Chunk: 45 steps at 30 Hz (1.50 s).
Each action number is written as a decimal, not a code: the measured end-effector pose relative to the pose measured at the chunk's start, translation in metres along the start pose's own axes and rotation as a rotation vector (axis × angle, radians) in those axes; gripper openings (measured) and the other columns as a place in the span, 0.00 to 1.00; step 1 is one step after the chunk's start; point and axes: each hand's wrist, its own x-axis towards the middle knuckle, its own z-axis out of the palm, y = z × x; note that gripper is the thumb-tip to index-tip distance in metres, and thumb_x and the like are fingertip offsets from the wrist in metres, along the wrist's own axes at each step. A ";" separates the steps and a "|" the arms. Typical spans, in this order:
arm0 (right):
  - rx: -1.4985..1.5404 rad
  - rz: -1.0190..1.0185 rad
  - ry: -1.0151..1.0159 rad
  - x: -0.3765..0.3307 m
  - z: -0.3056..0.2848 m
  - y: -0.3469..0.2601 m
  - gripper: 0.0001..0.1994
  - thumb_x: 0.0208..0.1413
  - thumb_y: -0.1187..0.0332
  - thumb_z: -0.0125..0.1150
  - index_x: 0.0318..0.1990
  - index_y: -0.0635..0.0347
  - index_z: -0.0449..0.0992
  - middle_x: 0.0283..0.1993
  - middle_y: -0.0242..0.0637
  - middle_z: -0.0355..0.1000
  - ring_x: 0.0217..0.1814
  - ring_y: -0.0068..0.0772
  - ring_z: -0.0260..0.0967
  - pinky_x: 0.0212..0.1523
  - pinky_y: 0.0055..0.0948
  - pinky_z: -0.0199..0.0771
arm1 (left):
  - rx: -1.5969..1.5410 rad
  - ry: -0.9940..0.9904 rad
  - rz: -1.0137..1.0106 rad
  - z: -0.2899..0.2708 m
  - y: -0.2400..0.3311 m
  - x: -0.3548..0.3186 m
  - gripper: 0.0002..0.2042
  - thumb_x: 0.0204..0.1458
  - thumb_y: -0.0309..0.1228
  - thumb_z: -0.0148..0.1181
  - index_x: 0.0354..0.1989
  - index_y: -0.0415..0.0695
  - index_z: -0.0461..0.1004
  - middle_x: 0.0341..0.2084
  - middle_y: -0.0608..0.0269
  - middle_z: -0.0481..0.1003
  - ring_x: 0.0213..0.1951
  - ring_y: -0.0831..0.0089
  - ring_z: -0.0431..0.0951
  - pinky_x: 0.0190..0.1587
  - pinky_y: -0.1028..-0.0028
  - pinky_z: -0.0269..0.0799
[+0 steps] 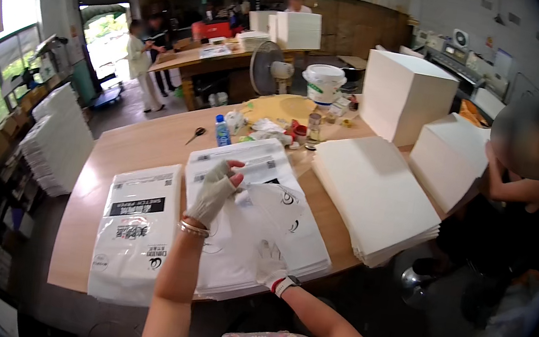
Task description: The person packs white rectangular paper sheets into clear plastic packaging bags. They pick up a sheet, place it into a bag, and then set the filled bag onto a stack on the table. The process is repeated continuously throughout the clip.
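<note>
My left hand (214, 195), in a white glove with bare fingertips and a bracelet at the wrist, is raised over a stack of clear plastic bags (257, 156). Its thumb and a finger stand apart, and I make out nothing held between them. My right hand (272, 265), also in a white glove, lies flat with fingers spread on a white sheet in plastic (230, 252) at the near side of the stack. Left of the stack lies a packed pile of paper (133, 229) in printed plastic, with black lettering.
A stack of white paper (376, 190) lies to the right, beside tall white paper blocks (403, 98). Scissors (196, 135), a blue-labelled bottle (222, 131), a fan (267, 68) and a white bucket (323, 83) stand farther back. A co-worker (525, 163) sits at right.
</note>
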 end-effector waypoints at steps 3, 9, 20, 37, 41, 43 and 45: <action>-0.146 -0.048 0.102 -0.025 0.021 -0.060 0.25 0.53 0.57 0.53 0.56 0.61 0.64 0.60 0.46 0.58 0.61 0.48 0.56 0.58 0.38 0.58 | 0.472 -0.247 0.111 -0.024 -0.002 0.003 0.20 0.46 0.29 0.62 0.48 0.37 0.66 0.25 0.68 0.68 0.29 0.76 0.69 0.32 0.76 0.67; 0.031 -0.075 0.444 -0.118 -0.129 0.026 0.09 0.49 0.64 0.57 0.36 0.58 0.75 0.33 0.43 0.72 0.34 0.47 0.69 0.38 0.40 0.70 | 0.992 0.076 0.819 -0.018 0.014 -0.051 0.28 0.36 0.26 0.68 0.50 0.43 0.66 0.32 0.58 0.72 0.38 0.63 0.73 0.43 0.69 0.69; -0.294 0.096 0.303 -0.130 -0.208 0.196 0.32 0.49 0.48 0.58 0.58 0.56 0.62 0.50 0.46 0.69 0.51 0.49 0.66 0.49 0.40 0.68 | 0.300 -0.370 0.360 0.063 -0.048 -0.175 0.13 0.44 0.30 0.64 0.40 0.45 0.74 0.30 0.61 0.75 0.37 0.66 0.76 0.40 0.71 0.71; 0.894 0.087 0.439 -0.232 -0.242 0.124 0.11 0.57 0.65 0.50 0.40 0.63 0.72 0.38 0.45 0.71 0.44 0.40 0.69 0.45 0.36 0.71 | -0.633 -0.469 -0.775 0.131 -0.098 -0.114 0.20 0.46 0.21 0.47 0.51 0.36 0.63 0.44 0.54 0.69 0.46 0.63 0.71 0.52 0.66 0.67; 1.848 0.526 0.373 -0.252 -0.150 0.246 0.16 0.60 0.58 0.47 0.40 0.63 0.72 0.35 0.40 0.73 0.37 0.38 0.73 0.42 0.40 0.74 | 0.272 -0.708 -0.309 0.128 -0.041 -0.114 0.20 0.47 0.27 0.53 0.51 0.37 0.67 0.43 0.52 0.71 0.45 0.63 0.72 0.49 0.69 0.68; 1.717 0.334 0.279 -0.239 -0.132 0.196 0.22 0.60 0.51 0.47 0.46 0.62 0.70 0.39 0.37 0.72 0.42 0.36 0.71 0.47 0.38 0.72 | 0.363 -0.552 -0.081 0.149 -0.066 -0.135 0.28 0.46 0.34 0.57 0.56 0.35 0.61 0.46 0.46 0.69 0.46 0.59 0.72 0.49 0.68 0.68; 1.403 0.094 0.591 -0.229 -0.127 0.111 0.27 0.58 0.46 0.48 0.52 0.63 0.66 0.47 0.38 0.69 0.50 0.33 0.67 0.52 0.35 0.67 | 0.909 -0.510 0.134 0.192 -0.074 -0.166 0.40 0.40 0.41 0.60 0.61 0.34 0.51 0.55 0.36 0.57 0.56 0.45 0.59 0.58 0.58 0.56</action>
